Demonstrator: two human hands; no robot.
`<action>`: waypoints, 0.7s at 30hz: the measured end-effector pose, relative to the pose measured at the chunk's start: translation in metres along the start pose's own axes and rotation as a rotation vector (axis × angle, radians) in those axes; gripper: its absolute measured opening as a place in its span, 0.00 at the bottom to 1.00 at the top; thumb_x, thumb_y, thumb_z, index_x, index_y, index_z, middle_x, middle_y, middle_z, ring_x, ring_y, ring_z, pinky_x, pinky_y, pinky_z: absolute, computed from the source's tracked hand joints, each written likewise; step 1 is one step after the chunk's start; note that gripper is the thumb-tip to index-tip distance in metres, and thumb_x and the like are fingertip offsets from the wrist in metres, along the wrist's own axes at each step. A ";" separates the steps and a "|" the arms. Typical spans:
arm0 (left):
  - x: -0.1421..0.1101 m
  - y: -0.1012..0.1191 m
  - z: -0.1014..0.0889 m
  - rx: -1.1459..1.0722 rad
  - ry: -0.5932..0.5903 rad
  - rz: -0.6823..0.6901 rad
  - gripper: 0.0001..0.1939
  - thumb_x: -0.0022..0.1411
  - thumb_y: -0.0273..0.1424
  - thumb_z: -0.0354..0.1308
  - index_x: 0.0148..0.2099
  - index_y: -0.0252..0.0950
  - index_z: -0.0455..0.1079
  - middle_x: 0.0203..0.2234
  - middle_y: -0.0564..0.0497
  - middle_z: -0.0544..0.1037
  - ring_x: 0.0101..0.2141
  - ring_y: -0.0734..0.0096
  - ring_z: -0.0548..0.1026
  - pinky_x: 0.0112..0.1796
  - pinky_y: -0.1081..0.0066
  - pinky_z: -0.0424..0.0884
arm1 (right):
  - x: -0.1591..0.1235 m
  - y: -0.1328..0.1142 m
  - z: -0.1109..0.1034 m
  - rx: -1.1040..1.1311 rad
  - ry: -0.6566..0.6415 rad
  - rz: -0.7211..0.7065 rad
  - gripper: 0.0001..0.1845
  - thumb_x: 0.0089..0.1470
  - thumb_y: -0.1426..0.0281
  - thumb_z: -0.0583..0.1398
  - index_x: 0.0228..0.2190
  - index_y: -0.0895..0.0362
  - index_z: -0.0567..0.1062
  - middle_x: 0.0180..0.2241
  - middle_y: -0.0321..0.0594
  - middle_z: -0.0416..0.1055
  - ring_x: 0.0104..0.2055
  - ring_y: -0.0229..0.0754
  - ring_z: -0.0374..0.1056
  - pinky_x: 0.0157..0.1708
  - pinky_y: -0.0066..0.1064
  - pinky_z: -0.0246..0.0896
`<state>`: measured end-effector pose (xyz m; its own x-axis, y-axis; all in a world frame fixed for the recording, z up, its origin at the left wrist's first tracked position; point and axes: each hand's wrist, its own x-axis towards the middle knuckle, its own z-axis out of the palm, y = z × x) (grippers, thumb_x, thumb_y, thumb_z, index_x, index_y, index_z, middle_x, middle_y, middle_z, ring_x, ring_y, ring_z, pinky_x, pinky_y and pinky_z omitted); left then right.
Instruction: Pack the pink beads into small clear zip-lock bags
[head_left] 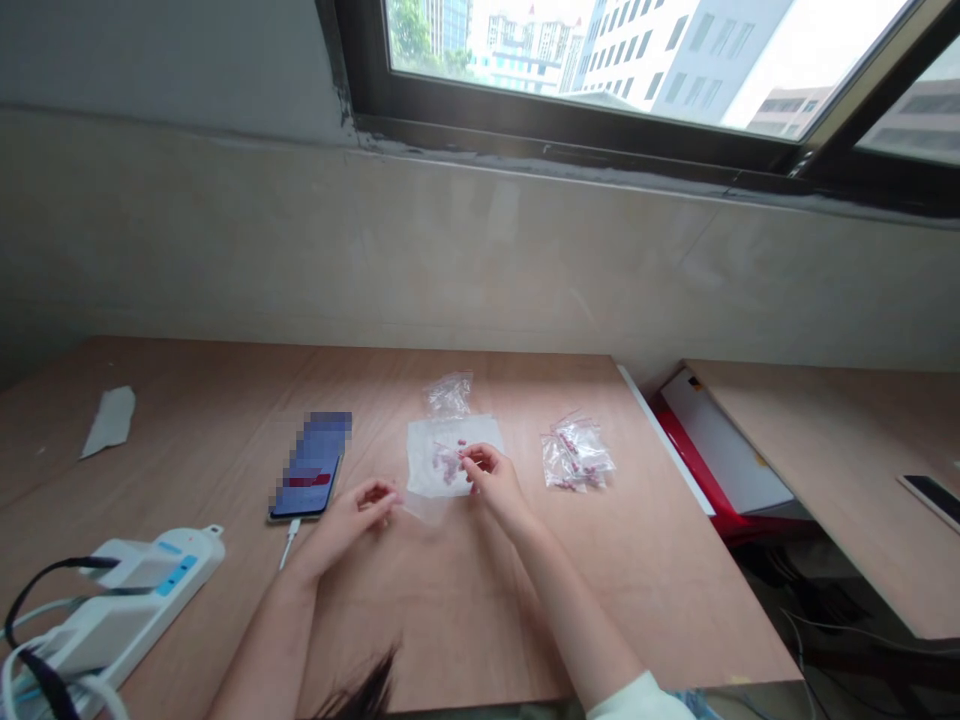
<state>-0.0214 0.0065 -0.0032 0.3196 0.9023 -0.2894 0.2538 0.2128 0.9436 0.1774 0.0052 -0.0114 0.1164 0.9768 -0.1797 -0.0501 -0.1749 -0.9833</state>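
A white sheet (424,450) lies on the table with small dark red pieces (448,463) on it; they look like beads, but are too small to be sure. Over its right side, my right hand (491,478) is closed in a pinch, and whatever sits between the fingertips is too small to make out. At the sheet's lower left corner, my left hand (373,503) has its thumb and fingertips together on the edge of a clear plastic bag (425,508). That bag is faint and reaches under or against the sheet's near edge.
Behind the sheet lies a crumpled clear bag (448,394). Clear bags with red pieces (577,455) lie to the right. At left are a phone (311,465) on a white cable, a power strip (150,600) and a paper scrap (110,420). A gap separates a second table (840,450).
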 end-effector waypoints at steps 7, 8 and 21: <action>0.009 0.026 0.024 0.014 0.016 0.103 0.13 0.50 0.40 0.51 0.27 0.34 0.66 0.19 0.55 0.67 0.22 0.76 0.63 0.26 0.77 0.61 | -0.017 -0.012 0.002 -0.150 -0.028 -0.113 0.06 0.42 0.69 0.56 0.27 0.57 0.70 0.29 0.38 0.68 0.32 0.37 0.62 0.29 0.27 0.56; 0.008 0.028 0.027 0.026 0.014 0.111 0.13 0.51 0.39 0.51 0.26 0.34 0.66 0.18 0.56 0.66 0.21 0.77 0.63 0.26 0.77 0.60 | -0.018 -0.008 0.002 -0.136 -0.011 -0.085 0.07 0.41 0.69 0.57 0.27 0.57 0.69 0.28 0.38 0.68 0.31 0.37 0.62 0.28 0.27 0.56; 0.010 0.029 0.027 0.107 -0.049 0.130 0.10 0.51 0.36 0.51 0.27 0.33 0.65 0.21 0.54 0.67 0.26 0.74 0.65 0.28 0.76 0.60 | -0.011 0.002 -0.003 -0.137 -0.010 -0.113 0.06 0.41 0.70 0.55 0.18 0.58 0.64 0.20 0.33 0.62 0.25 0.34 0.57 0.27 0.26 0.51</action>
<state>0.0137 0.0122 0.0173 0.3996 0.8997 -0.1756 0.3019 0.0517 0.9519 0.1790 -0.0064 -0.0112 0.1039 0.9923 -0.0681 0.0989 -0.0784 -0.9920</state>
